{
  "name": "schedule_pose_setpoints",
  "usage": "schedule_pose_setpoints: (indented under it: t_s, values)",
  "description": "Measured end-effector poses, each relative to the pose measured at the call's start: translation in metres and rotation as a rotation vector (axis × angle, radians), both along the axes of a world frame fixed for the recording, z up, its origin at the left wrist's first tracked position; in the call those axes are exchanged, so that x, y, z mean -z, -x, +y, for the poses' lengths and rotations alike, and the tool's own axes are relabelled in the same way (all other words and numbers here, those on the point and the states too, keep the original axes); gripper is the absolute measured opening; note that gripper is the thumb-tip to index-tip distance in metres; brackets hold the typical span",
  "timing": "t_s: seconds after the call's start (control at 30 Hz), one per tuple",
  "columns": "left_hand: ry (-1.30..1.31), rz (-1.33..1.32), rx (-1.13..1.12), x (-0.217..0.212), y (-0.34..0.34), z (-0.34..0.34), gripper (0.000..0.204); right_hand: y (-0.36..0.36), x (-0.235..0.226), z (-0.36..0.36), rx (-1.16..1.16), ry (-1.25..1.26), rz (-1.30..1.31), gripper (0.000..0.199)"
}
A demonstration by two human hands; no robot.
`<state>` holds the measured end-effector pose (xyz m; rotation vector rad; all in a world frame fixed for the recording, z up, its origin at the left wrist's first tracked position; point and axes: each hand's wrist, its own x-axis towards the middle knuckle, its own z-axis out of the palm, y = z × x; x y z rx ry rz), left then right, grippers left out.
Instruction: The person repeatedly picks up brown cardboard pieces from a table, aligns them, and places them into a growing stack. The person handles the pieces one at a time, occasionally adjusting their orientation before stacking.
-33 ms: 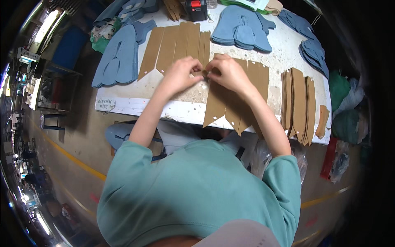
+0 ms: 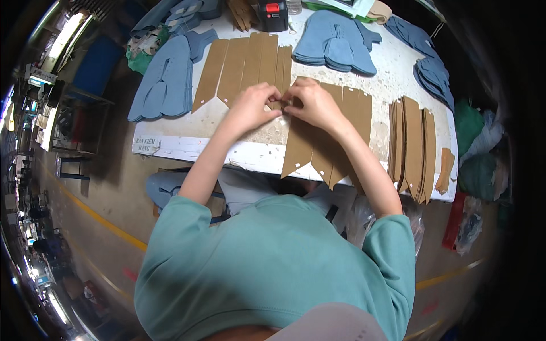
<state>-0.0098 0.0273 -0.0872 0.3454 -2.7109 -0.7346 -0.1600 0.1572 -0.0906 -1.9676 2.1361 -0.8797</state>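
Over the middle of the white table, my left hand (image 2: 250,109) and my right hand (image 2: 316,105) meet fingertip to fingertip. Both are closed in a pinch on something small and dark, too hidden to name. Beyond my left hand lies a row of brown strips (image 2: 234,63) with pointed near ends. Under my right hand and wrist spreads another row of brown strips (image 2: 300,142), some overhanging the table's front edge. Tiny white stickers (image 2: 322,172) dot the strips' ends.
Stacked brown strips (image 2: 410,142) and a small brown bundle (image 2: 445,170) lie at the right. Blue cut pieces are piled at the left (image 2: 165,79), the far middle (image 2: 333,45) and the far right (image 2: 433,79). A black-and-red battery-like block (image 2: 273,16) stands at the back.
My fingertips have shifted slightly, still pinched together at the same spot. The whole view has moved a few pixels; the strips lie as before.
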Motion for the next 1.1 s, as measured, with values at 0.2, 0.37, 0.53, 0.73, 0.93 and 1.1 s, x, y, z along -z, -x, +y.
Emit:
schedule_pose_setpoints:
  t_s: [0.2,0.37,0.53,0.73,0.93,1.1]
  values:
    - [-0.209,0.003,-0.015,0.009,-0.002,-0.009,0.018,0.001,0.014,-0.006,0.044,-0.008,-0.149,0.012]
    - [-0.227,0.181,-0.118,-0.006,0.003,-0.001,0.011,0.007,-0.005,0.001,0.142,0.100,-0.094,0.010]
    - [-0.158,0.356,-0.044,-0.028,-0.006,0.033,0.009,0.005,-0.044,0.050,0.198,0.234,0.029,0.010]
    - [-0.298,0.092,0.180,-0.022,-0.046,0.084,0.008,-0.039,-0.042,0.117,0.061,-0.055,-0.181,0.010]
    - [-0.320,-0.112,0.218,-0.005,-0.065,0.114,0.010,-0.068,-0.014,0.137,0.053,-0.176,-0.320,0.010]
    - [-0.423,-0.030,0.215,-0.014,-0.060,0.084,0.015,-0.036,-0.026,0.139,0.041,-0.122,-0.330,0.011]
